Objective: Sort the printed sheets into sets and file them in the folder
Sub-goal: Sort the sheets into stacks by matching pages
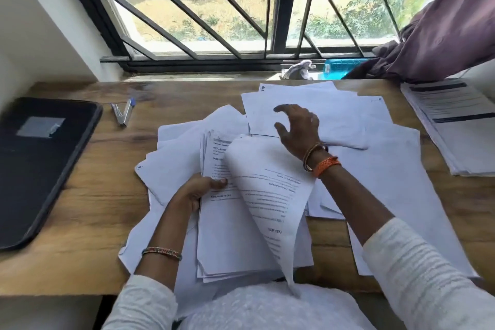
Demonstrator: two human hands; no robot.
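Sorting was barely begun: the left hand (199, 190) gripped one stack (227, 236), the right hand (297, 128) hovered with fingers spread over loose sheets (375, 169) strewn across the desk (93, 195), and the folder (40, 163) lay closed, apart at the left.

A home study corner: a wooden desk (88, 195) set against a barred window (227, 8), a purple curtain (450, 27) at the window's right side, and a blue bottle (340, 68) on its sill.
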